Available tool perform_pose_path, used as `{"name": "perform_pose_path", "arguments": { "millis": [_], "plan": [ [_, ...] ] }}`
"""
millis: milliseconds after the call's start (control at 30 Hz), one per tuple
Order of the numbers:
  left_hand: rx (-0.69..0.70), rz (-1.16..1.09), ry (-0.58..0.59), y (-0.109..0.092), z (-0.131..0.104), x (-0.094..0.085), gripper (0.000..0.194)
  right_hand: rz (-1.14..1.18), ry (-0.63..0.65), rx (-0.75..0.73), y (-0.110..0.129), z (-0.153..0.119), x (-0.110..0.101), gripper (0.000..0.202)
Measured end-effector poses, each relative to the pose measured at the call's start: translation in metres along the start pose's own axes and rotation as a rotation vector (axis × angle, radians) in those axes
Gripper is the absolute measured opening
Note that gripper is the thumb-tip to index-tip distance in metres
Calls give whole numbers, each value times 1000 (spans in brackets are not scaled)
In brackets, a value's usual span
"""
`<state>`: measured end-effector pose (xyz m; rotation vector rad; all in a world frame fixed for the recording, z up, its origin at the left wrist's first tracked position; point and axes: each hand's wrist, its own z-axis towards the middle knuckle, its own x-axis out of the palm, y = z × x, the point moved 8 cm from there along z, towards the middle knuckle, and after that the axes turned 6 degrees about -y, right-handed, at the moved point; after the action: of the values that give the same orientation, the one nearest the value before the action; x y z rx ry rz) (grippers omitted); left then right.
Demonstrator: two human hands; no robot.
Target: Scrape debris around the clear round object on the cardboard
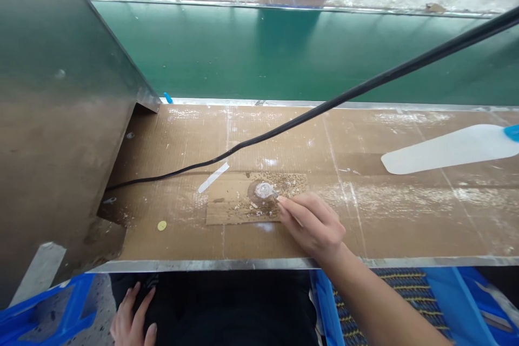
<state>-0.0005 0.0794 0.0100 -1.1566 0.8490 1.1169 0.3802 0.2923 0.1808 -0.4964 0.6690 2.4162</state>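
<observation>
My right hand [310, 224] is closed in a pinch, with the small grey tip of something [275, 194] showing at the fingertips; its kind I cannot make out. That tip touches or nearly touches a whitish round lump [264, 190], which sits in a dark, wet-looking ring on a flat piece of cardboard [217, 213]. Crumbs and flakes [259, 212] lie scattered around the lump. Below the bench edge, my left hand [133, 316] rests on my dark-clothed thigh, fingers apart and holding nothing.
A black cable [284, 127] crosses above the bench. A white spatula-like blade [450, 148] with a blue end lies right. Left are a metal housing [68, 92], a white strip [213, 177] and a yellow disc [161, 225]. Behind runs a green belt [223, 54]; blue crates [441, 303] stand below.
</observation>
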Motion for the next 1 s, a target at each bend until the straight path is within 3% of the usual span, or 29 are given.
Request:
{"name": "perform_pose_path", "arguments": {
  "millis": [467, 1000],
  "plan": [
    [2, 1, 12, 0, 0, 1, 62, 0, 95, 19, -1, -3, 10, 22],
    [-10, 10, 19, 0, 0, 0, 59, -6, 118, -13, 2, -8, 15, 23]
  ]
}}
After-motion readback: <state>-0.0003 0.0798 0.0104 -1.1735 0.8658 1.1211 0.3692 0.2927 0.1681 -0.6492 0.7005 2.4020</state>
